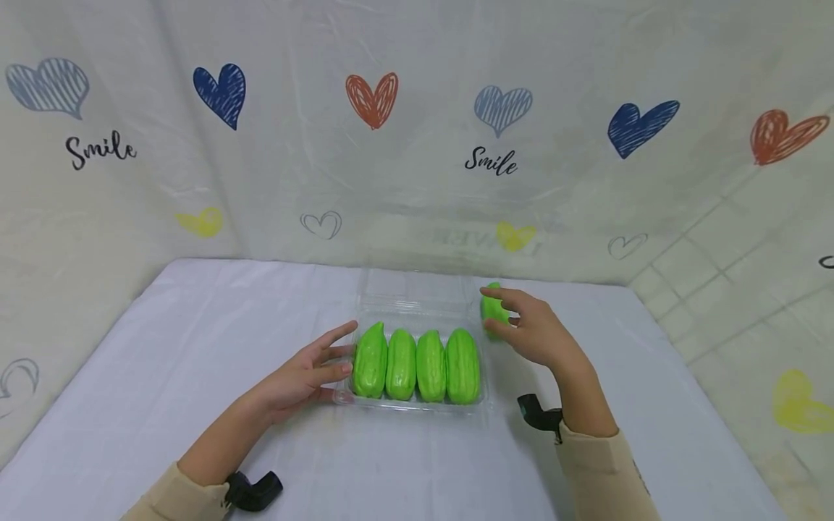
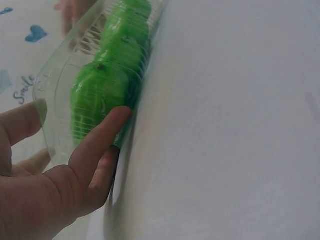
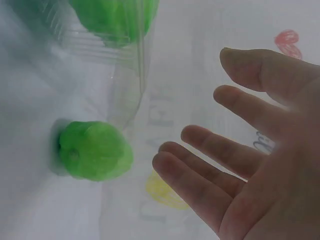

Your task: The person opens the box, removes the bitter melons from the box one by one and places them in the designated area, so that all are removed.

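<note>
Several bright green, ridged gourd-like vegetables (image 1: pixel 431 366) lie side by side in a clear plastic clamshell box (image 1: pixel 417 407), its lid (image 1: pixel 417 291) folded back. My left hand (image 1: pixel 296 380) touches the box's left side with fingers spread; in the left wrist view its thumb (image 2: pixel 97 137) lies along the box wall beside the nearest gourd (image 2: pixel 100 97). One more green gourd (image 1: pixel 493 307) lies on the table right of the box. Above it my right hand (image 1: pixel 531 329) hovers, partly covering it in the head view. In the right wrist view the fingers (image 3: pixel 195 187) are extended, apart from the loose gourd (image 3: pixel 95 151).
A white cloth (image 1: pixel 260 304) covers the table. Behind it hangs a pale curtain (image 1: pixel 417 188) printed with hearts and "Smile". A black curved piece (image 1: pixel 254 492) sits at the left wrist and another black piece (image 1: pixel 539 412) at the right.
</note>
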{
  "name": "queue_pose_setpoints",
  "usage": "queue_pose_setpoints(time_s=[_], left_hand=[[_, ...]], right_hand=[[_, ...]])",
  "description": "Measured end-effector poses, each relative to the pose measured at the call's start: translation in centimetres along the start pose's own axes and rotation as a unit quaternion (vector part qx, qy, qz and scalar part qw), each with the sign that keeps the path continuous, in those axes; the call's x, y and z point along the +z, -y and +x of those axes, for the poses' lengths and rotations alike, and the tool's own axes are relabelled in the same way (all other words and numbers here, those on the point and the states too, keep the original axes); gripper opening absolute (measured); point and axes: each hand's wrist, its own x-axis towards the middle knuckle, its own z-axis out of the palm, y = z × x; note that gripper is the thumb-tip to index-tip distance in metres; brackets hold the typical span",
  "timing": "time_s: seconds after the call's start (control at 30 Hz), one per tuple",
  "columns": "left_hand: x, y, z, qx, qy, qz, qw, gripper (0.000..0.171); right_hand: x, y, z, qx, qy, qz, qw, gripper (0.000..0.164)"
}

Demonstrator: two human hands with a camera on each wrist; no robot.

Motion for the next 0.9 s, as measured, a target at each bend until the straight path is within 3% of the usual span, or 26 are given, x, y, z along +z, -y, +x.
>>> queue_pose_setpoints(time_s=[0.9], left_hand=[[-0.1, 0.2, 0.0, -0.004, -0.006, 0.003, 1.0000, 0.076]], right_hand=[[2.4, 1.6, 0.1, -0.072, 0.036, -0.045, 0.996, 0.045]])
